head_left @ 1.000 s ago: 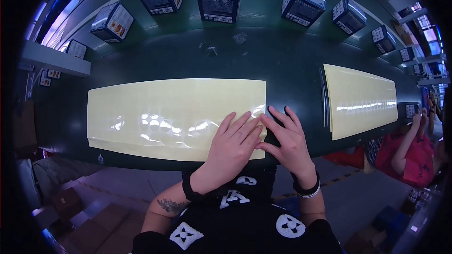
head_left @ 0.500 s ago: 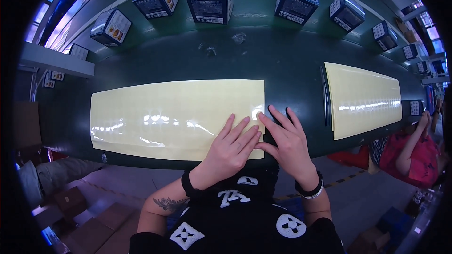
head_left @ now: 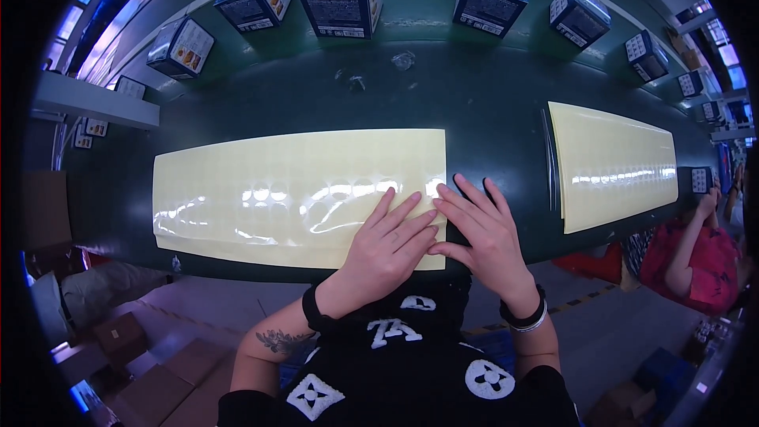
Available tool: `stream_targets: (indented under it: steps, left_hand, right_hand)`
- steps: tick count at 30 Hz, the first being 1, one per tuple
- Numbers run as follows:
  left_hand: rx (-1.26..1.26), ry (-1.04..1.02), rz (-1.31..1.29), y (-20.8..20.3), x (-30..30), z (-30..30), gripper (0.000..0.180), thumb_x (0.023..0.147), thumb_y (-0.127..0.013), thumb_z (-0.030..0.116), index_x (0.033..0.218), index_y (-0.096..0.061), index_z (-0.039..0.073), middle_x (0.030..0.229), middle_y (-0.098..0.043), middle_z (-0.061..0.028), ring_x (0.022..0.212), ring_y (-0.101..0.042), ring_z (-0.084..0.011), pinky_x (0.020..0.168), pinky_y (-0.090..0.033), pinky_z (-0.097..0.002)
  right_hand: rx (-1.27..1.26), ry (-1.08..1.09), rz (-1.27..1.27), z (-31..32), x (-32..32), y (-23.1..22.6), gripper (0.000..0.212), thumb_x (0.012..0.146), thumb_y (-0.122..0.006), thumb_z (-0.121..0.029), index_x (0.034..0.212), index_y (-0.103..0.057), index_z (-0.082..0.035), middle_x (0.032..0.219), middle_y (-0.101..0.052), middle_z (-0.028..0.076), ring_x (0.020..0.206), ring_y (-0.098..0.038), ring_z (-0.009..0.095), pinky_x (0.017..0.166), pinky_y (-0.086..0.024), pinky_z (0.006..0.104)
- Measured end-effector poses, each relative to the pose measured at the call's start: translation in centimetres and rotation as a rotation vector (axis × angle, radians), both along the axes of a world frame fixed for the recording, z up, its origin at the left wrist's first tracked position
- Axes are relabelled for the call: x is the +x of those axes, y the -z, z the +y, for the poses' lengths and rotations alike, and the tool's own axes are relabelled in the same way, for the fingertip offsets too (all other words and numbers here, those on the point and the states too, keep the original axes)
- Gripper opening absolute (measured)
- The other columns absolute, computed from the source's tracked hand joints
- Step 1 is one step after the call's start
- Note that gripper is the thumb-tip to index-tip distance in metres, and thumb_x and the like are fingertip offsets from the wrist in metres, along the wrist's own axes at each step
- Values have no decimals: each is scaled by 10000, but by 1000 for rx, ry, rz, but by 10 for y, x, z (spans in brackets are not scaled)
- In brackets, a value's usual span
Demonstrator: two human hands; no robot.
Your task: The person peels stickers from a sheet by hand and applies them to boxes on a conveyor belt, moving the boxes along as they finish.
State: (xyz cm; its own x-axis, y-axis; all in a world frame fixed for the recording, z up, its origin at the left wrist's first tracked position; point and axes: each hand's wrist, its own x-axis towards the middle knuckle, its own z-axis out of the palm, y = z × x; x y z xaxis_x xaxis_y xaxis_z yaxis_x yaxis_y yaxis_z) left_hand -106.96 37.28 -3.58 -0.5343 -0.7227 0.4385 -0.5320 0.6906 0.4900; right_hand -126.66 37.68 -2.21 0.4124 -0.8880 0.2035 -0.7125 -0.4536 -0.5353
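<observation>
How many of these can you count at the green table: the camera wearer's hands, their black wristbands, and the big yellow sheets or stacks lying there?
Hands: 2 (left hand, right hand)
Black wristbands: 2 (left wristband, right wristband)
Yellow sheets or stacks: 2 (nearer one, farther one)
Total: 6

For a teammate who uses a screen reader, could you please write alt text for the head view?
A person's left hand rests on a glossy yellow sheet on a dark green table, the right hand at the sheet's right edge. Blue boxes stand beyond; more yellow sheets lie to the right.
</observation>
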Motion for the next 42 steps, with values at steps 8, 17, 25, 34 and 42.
stream_targets:
  steps: [8, 17, 25, 34, 42]
  left_hand:
    - [93, -96, 46, -1, -16, -1, 233, 778, -744, 84, 1001, -701, 31, 1076, -682, -96, 1095, -620, -282, 1039, -415, -501]
    - [34, -110, 19, -1, -29, 6, 203, 758, -748, 64, 957, -715, 42, 1066, -692, -65, 1098, -627, -270, 1027, -432, -505]
    - [-6, -49, 37, 6, -36, 5, 158, 785, -708, 83, 937, -714, 40, 1074, -683, -75, 1104, -638, -289, 1045, -414, -528]
    - [51, -96, 57, -5, -44, -1, 139, 763, -738, 76, 884, -675, 51, 1095, -667, -66, 1128, -596, -291, 1043, -406, -510]
    - [161, -74, 154, 15, -62, 7, 153, 779, -694, 111, 879, -599, 44, 1129, -570, -101, 1133, -516, -303, 1044, -354, -489]
  right_hand:
    - [-1, -77, 4, -3, -18, -1, 514, 727, -786, -306, 1160, -668, -55, 1317, -604, 79, 1315, -485, 296, 1107, -318, 519]
    - [-60, -82, 6, 1, -28, 4, 483, 720, -795, -290, 1124, -688, -47, 1257, -643, 85, 1303, -499, 302, 1101, -321, 536]
    - [-47, -71, -14, 0, -40, 6, 479, 714, -797, -294, 1111, -692, -47, 1266, -638, 85, 1305, -499, 303, 1105, -317, 538]
    - [-45, -91, -42, -8, -46, 4, 517, 683, -808, -305, 1108, -689, -37, 1269, -633, 102, 1288, -509, 327, 1103, -310, 553]
    - [-31, -94, -35, 3, -59, 14, 597, 629, -830, -332, 1110, -682, -12, 1230, -645, 148, 1273, -511, 371, 1113, -278, 573]
